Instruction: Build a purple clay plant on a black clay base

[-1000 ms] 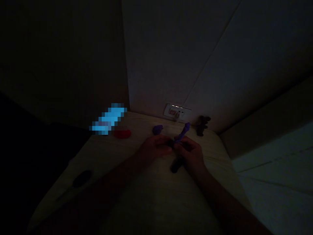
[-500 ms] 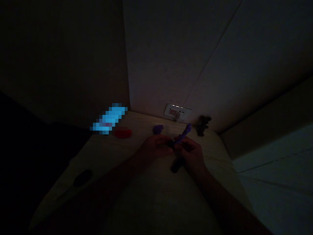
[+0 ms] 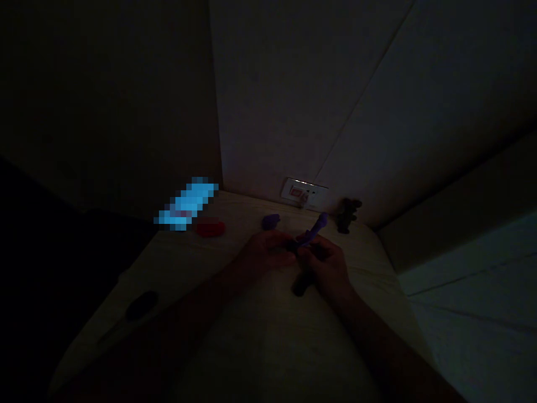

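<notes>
My left hand (image 3: 268, 252) and my right hand (image 3: 327, 263) meet over a pale wooden table, fingertips close together. Between them is a small dark piece (image 3: 292, 245), pinched at the fingertips. A long purple piece (image 3: 315, 230) rises from the fingers, slanting up to the right; its kind is unclear, and its lower end is hidden. Just beyond the left hand lies a purple lump (image 3: 271, 221). Below the right hand a dark, rounded thing (image 3: 300, 285) rests on the table, partly covered. The light is very dim, so details are lost.
A lit, blurred-out screen (image 3: 187, 204) is at the table's back left, beside a red object (image 3: 211, 228). Near the left forearm lies a dark oval thing (image 3: 142, 305). A dark, knobbly figure (image 3: 349, 216) is at the back right, close to a wall socket (image 3: 304, 192).
</notes>
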Action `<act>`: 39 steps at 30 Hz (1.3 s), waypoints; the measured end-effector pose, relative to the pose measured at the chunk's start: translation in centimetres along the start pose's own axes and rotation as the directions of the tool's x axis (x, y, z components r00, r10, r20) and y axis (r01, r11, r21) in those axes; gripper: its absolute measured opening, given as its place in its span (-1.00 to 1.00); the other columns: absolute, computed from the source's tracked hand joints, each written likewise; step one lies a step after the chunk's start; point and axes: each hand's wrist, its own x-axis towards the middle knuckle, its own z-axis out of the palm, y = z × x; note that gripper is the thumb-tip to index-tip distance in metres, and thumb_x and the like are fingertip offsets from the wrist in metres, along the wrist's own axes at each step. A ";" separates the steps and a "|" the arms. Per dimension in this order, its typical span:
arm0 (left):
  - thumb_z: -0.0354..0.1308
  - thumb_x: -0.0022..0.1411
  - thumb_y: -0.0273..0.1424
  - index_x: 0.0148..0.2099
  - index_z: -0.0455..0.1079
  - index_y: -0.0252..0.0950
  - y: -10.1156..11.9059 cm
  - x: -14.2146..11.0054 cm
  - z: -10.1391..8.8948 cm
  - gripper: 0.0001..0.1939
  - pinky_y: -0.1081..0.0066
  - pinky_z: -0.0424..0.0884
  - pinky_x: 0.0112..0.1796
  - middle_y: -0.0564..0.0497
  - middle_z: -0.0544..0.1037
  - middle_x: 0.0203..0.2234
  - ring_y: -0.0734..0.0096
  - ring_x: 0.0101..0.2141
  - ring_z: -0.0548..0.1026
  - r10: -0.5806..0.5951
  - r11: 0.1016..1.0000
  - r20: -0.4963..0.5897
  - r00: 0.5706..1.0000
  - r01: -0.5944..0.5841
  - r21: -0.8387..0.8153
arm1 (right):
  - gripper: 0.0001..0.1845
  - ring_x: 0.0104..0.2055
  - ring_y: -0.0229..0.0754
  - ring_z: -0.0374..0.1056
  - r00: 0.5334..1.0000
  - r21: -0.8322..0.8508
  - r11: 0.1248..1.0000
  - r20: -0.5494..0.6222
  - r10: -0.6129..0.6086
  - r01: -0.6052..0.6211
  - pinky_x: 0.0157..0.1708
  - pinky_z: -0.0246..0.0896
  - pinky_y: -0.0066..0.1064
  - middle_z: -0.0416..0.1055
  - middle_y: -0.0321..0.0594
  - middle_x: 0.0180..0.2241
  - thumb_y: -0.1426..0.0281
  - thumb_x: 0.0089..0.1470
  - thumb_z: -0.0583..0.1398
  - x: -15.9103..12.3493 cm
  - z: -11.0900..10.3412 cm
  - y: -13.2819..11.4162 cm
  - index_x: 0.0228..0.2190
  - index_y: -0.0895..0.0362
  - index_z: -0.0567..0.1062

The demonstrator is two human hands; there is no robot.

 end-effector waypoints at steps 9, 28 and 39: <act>0.54 -0.04 -0.39 -0.08 0.55 -0.28 0.4 -0.2 0.1 -0.56 0.26 0.52 -0.12 -0.09 0.68 -0.11 0.19 -0.16 0.65 0.008 1.000 0.006 1.000 -0.008 0.003 | -0.75 -0.36 -0.18 0.50 1.000 0.002 1.000 0.013 0.015 -0.015 -0.34 0.42 -0.37 0.60 -0.26 -0.37 0.20 -0.11 0.52 0.0 -0.1 0.1 -0.40 0.03 0.66; 0.59 -0.17 -0.47 -0.15 0.49 -0.28 0.2 0.1 0.3 -0.50 0.27 0.54 -0.17 -0.08 0.66 -0.13 0.23 -0.23 0.66 0.055 0.998 -0.090 0.994 -0.055 0.004 | -0.64 -0.38 -0.14 0.50 0.996 -0.047 0.995 -0.022 0.082 -0.083 -0.36 0.40 -0.35 0.63 -0.24 -0.39 0.18 -0.19 0.55 -0.2 -0.2 -0.3 -0.33 0.04 0.68; 0.53 -0.05 -0.34 -0.28 0.47 -0.30 0.7 -0.1 0.8 -0.66 0.21 0.59 -0.11 0.04 0.60 -0.31 0.32 -0.30 0.62 0.046 0.988 -0.092 0.995 -0.059 -0.142 | -0.74 -0.36 -0.11 0.49 0.996 -0.056 0.994 0.023 0.091 -0.090 -0.34 0.37 -0.33 0.61 -0.26 -0.40 0.12 -0.01 0.48 -0.3 -1.2 0.7 -0.35 0.01 0.70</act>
